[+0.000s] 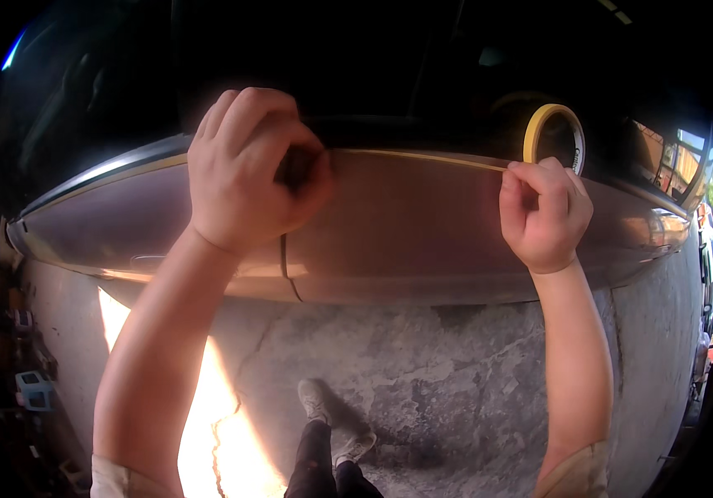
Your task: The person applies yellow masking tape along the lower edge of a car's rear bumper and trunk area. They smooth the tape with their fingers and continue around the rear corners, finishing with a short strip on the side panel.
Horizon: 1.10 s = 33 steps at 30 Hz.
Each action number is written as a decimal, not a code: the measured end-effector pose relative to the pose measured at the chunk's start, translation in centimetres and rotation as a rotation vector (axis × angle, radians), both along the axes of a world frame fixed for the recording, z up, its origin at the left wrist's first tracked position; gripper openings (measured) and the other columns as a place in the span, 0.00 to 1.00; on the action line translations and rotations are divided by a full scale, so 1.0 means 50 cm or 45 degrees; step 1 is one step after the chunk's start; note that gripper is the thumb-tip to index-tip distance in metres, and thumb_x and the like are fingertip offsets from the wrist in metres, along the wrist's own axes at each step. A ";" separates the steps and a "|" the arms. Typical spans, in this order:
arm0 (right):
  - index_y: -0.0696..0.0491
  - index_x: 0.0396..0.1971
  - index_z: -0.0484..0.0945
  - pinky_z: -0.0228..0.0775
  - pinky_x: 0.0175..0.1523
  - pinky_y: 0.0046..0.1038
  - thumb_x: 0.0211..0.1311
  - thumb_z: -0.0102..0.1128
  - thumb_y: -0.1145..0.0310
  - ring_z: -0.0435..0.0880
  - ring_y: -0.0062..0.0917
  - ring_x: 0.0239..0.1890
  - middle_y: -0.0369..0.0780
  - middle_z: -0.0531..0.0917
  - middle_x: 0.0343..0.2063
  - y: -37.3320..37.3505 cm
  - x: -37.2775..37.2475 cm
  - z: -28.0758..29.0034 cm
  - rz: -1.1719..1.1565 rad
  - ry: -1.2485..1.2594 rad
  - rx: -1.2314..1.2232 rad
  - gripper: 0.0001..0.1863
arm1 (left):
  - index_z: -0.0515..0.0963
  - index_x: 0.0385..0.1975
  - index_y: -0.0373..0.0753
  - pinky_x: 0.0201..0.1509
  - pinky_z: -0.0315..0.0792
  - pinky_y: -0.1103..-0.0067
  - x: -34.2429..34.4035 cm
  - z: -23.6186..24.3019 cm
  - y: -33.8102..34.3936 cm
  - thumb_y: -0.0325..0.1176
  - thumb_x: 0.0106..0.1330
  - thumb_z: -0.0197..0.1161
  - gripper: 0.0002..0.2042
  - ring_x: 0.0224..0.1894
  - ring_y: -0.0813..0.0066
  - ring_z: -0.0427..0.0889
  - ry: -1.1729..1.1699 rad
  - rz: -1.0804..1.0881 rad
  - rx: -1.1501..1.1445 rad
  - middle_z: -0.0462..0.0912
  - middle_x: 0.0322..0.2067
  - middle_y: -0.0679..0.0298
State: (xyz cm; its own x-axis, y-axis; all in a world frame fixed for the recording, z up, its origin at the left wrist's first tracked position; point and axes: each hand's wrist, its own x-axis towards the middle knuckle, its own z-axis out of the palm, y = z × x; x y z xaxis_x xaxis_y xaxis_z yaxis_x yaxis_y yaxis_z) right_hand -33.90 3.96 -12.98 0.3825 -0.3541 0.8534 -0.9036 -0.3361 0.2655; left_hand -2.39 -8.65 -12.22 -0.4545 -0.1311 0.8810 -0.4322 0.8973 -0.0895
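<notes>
In my head view, a brownish vehicle panel (pixel 423 224) curves above a cracked concrete floor (pixel 456 373), sunlit at seven o'clock. At two, the yellow tape roll (pixel 532 133) stands on edge, its strip (pixel 431 156) running nine-to-three. My right hand (pixel 549 212) pinches the strip; my left hand (pixel 244 170) curls, its hold unclear. At eight, a pale-blue crate (pixel 34 390) has indistinct contents.

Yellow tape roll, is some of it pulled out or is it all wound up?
Partly pulled out: a yellow strip runs between the left hand and right hand, beside the roll.
</notes>
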 end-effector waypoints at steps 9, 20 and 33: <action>0.49 0.42 0.81 0.70 0.31 0.26 0.64 0.75 0.72 0.79 0.25 0.24 0.33 0.82 0.27 -0.006 0.014 -0.003 -0.016 0.060 -0.125 0.11 | 0.78 0.25 0.39 0.40 0.75 0.72 0.002 0.006 -0.004 0.19 0.42 0.69 0.11 0.37 0.62 0.80 0.035 0.017 -0.050 0.80 0.38 0.60; 0.50 0.38 0.85 0.76 0.39 0.29 0.58 0.79 0.73 0.81 0.30 0.34 0.36 0.82 0.33 -0.006 0.010 0.001 -0.057 0.061 -0.132 0.10 | 0.79 0.28 0.40 0.41 0.77 0.71 0.002 0.000 -0.003 0.20 0.44 0.68 0.11 0.38 0.61 0.81 0.021 0.068 -0.040 0.81 0.38 0.62; 0.51 0.37 0.86 0.75 0.38 0.29 0.57 0.80 0.76 0.80 0.30 0.32 0.36 0.82 0.30 -0.008 0.007 0.003 -0.001 0.039 -0.118 0.11 | 0.77 0.25 0.41 0.42 0.77 0.71 -0.001 -0.007 0.002 0.22 0.44 0.69 0.09 0.38 0.61 0.81 0.035 0.150 -0.034 0.81 0.37 0.63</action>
State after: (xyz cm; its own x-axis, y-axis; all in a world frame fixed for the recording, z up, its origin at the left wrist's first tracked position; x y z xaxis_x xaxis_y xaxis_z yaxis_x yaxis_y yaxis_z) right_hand -33.53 3.57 -12.81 0.4087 -0.2742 0.8705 -0.8948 -0.3082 0.3230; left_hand -2.45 -8.57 -12.56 -0.4126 -0.1588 0.8969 -0.5372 0.8377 -0.0988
